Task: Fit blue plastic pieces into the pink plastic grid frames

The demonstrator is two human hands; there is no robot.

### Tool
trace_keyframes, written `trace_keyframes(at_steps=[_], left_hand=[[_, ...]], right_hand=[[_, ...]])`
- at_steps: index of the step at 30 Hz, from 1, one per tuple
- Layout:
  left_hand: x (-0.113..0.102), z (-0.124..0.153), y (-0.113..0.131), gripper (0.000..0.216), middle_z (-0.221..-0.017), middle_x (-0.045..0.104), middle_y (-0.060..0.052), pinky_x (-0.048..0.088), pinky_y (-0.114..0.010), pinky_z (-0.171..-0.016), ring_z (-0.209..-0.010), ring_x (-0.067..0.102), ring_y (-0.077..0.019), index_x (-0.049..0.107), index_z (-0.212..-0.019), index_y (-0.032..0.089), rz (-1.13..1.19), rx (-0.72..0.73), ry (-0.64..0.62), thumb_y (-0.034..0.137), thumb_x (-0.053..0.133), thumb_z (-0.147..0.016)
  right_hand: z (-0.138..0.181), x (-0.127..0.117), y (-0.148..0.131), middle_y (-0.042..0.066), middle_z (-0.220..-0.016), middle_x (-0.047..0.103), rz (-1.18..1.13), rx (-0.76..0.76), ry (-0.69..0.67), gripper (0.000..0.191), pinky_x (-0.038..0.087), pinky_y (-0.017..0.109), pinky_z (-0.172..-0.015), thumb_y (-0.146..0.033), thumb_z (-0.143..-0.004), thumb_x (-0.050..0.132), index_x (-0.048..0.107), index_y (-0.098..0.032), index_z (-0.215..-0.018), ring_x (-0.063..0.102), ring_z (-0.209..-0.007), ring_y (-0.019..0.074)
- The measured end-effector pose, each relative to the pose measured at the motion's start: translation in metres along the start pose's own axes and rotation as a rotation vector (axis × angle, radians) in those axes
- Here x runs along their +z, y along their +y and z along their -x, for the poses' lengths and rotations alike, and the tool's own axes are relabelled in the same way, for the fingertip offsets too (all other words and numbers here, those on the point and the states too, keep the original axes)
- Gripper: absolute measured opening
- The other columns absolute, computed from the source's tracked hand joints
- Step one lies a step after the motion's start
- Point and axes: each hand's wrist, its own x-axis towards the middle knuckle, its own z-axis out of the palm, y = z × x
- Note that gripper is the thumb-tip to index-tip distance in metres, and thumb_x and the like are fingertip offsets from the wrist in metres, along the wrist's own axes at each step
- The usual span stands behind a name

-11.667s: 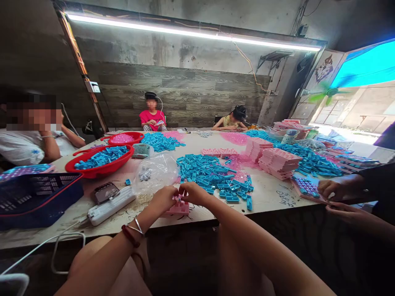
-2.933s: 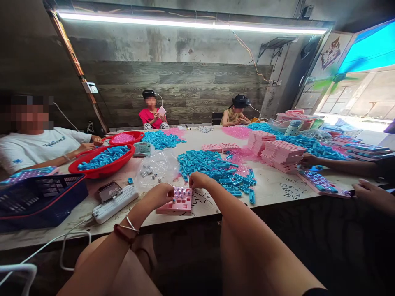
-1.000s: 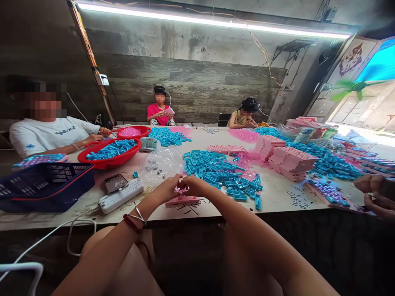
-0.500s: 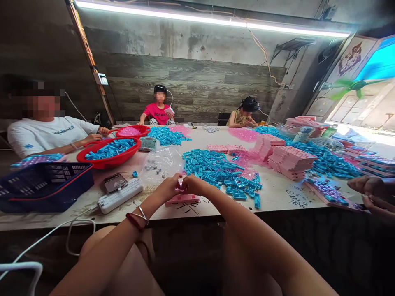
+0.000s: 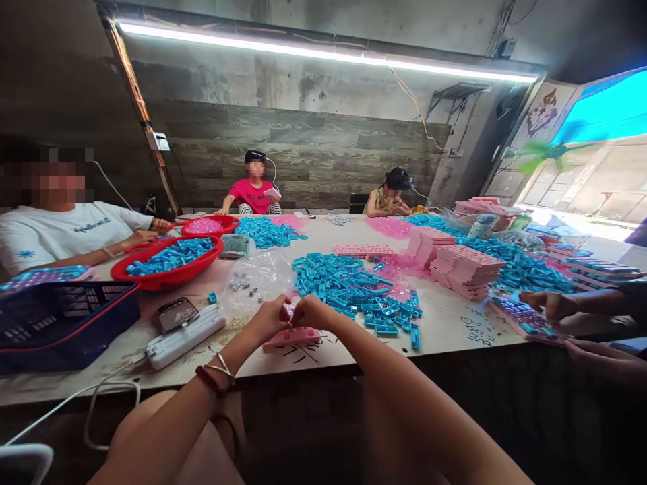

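My left hand [image 5: 271, 319] and my right hand [image 5: 314, 311] are close together at the table's front edge, fingertips pinched. Between them shows a speck of pink or purple, too small to name. Directly below the fingertips lies a pink tray [image 5: 298, 337] with recesses, partly covered by my hands. Beyond my right hand spreads a pile of blue plastic pieces [image 5: 333, 279], small and oblong, with loose ones near the edge. Behind my left hand, a clear plastic bag [image 5: 265, 269] has several small metallic bits on it.
A white power strip [image 5: 187, 337], a dark basket [image 5: 65, 323] and a red bowl [image 5: 166, 277] of blue pieces stand left. Stacked pink trays [image 5: 465, 269] are at right. A co-worker's hands [image 5: 553, 310] touch a filled tray [image 5: 523, 320] there. Other people sit around the table.
My view has tilted up and shifted slightly right. My hands stay together over the pink tray. The co-worker's hand at right has moved onto the filled tray.
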Motion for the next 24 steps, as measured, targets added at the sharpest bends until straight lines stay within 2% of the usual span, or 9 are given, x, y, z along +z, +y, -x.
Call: trace_keyframes(at_steps=[6,11,16,19,24], left_hand=[[-0.003,-0.001,0.0,0.039,-0.064,0.065,0.001,0.045,-0.022,-0.056,-0.063,0.062,-0.0164,0.048,-0.09,0.016,0.011,-0.021,-0.004,0.01,0.066,-0.056],[-0.004,-0.002,-0.001,0.038,-0.062,0.065,0.002,0.043,-0.02,-0.053,-0.062,0.062,-0.0151,0.053,-0.088,0.015,-0.05,-0.027,-0.01,0.011,0.07,-0.054],[-0.004,-0.005,-0.002,0.03,-0.064,0.064,0.001,0.041,-0.018,-0.051,-0.061,0.061,-0.0135,0.057,-0.083,0.013,-0.112,0.004,-0.045,0.01,0.07,-0.056],[-0.004,-0.005,0.001,0.032,-0.063,0.063,0.001,0.04,-0.018,-0.05,-0.06,0.06,-0.0127,0.058,-0.085,0.013,-0.121,-0.004,-0.063,0.009,0.07,-0.056],[-0.005,-0.004,0.005,0.028,-0.063,0.062,0.002,0.039,-0.017,-0.05,-0.06,0.058,-0.0116,0.059,-0.084,0.013,-0.115,-0.025,-0.076,0.008,0.068,-0.057]], right_hand=[[-0.002,0.002,0.0,0.002,-0.059,0.063,0.019,0.028,-0.013,0.011,0.032,0.017,-0.052,-0.016,-0.066,0.065,0.072,-0.011,-0.072,0.05,-0.055,0.0077],[-0.002,0.01,-0.002,0.0,-0.043,0.047,0.117,-0.033,-0.016,0.017,0.023,0.021,-0.048,-0.013,-0.069,0.058,0.067,-0.006,-0.056,0.033,-0.047,0.0049],[0.001,0.013,0.003,-0.003,-0.044,0.037,0.055,-0.092,0.011,0.021,0.02,0.02,-0.046,-0.014,-0.071,0.053,0.064,-0.007,-0.055,0.025,-0.048,0.0044],[0.003,0.013,0.007,-0.004,-0.045,0.034,-0.004,-0.065,-0.012,0.021,0.02,0.02,-0.047,-0.016,-0.069,0.053,0.062,-0.007,-0.053,0.025,-0.049,0.0047],[0.007,0.014,0.013,-0.003,-0.047,0.039,-0.074,-0.04,-0.016,0.02,0.023,0.02,-0.048,-0.02,-0.069,0.051,0.062,-0.008,-0.057,0.03,-0.05,0.0058]])
